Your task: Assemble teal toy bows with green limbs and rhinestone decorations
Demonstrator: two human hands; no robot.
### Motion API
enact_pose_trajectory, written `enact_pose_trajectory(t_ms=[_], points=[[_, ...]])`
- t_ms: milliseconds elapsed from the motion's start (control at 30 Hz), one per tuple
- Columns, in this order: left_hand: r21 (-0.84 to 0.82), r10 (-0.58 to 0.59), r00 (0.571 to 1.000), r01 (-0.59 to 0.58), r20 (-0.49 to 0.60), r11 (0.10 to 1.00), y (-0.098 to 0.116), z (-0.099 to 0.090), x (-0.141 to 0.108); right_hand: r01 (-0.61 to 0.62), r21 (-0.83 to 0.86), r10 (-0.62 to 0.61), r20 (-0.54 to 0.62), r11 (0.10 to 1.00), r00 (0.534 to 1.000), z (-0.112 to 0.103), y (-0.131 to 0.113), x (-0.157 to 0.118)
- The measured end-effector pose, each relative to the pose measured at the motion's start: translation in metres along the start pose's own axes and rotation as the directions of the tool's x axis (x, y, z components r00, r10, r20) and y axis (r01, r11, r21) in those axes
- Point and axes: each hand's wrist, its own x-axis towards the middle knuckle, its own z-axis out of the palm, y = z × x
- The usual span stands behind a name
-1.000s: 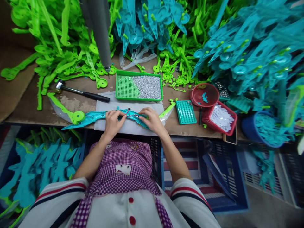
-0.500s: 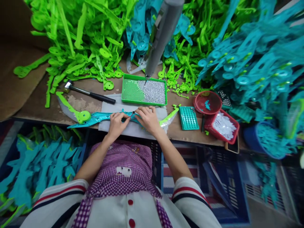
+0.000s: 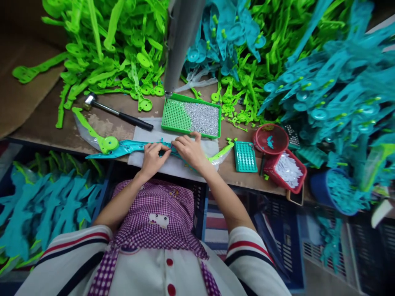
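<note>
A long blue plastic part lies across the white cloth, with curved green arms at both ends; together they look like a toy bow. My left hand rests over its middle, thumb and forefinger pinched together. Close beside it, my right hand is bent over the same spot, its fingertips pressed down near my left fingertips and one finger raised. Whatever tiny piece lies between the fingertips is too small to make out. Just behind the hands stands a green tray partly filled with small silvery pieces.
A hammer lies behind the bow. A grey powered driver hangs over the tray. To the right are a teal tray, a red bowl and a red basket of white pieces. Green parts and blue parts are heaped behind.
My head view has shifted slightly. My right fingertips have come down closer to the bow, and the small dark thing between my hands no longer shows. The hanging driver appears further left.
</note>
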Motion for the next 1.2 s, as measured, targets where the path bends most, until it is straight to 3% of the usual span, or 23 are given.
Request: enact_pose_trajectory(t_ms=[267,567,700,867,1000,1100,1200], points=[[-0.019,0.043,0.998,-0.044,-0.055,0.999,-0.001,0.001,-0.004,0.0,0.07,-0.002,0.038,0.998,0.999,0.006,0.007,0.011],[-0.003,0.142,0.973,-0.145,-0.18,0.989,-0.008,0.009,-0.006,0.022,-0.145,-0.015,0.052,0.989,0.999,0.005,-0.007,0.017],[0.002,0.169,0.967,-0.172,-0.192,0.985,-0.009,0.011,-0.007,0.001,-0.123,0.011,0.093,0.992,0.996,0.001,-0.01,0.018],[0.053,0.139,0.981,-0.133,-0.138,0.99,-0.004,0.007,-0.007,0.0,0.11,-0.02,0.181,0.994,0.983,-0.008,0.002,0.017],[0.129,0.113,0.986,-0.097,-0.124,0.987,0.0,-0.003,-0.006,-0.107,0.28,0.046,0.215,0.954,0.976,-0.01,0.008,0.015],[0.154,0.097,0.995,-0.098,0.015,0.983,0.0,-0.014,-0.002,-0.17,0.291,0.107,0.221,0.942,0.969,-0.007,0.006,0.017],[0.153,0.093,0.976,-0.124,0.196,0.98,0.0,-0.024,0.007,-0.179,0.29,0.115,0.223,0.94,0.968,-0.004,0.002,0.02]])
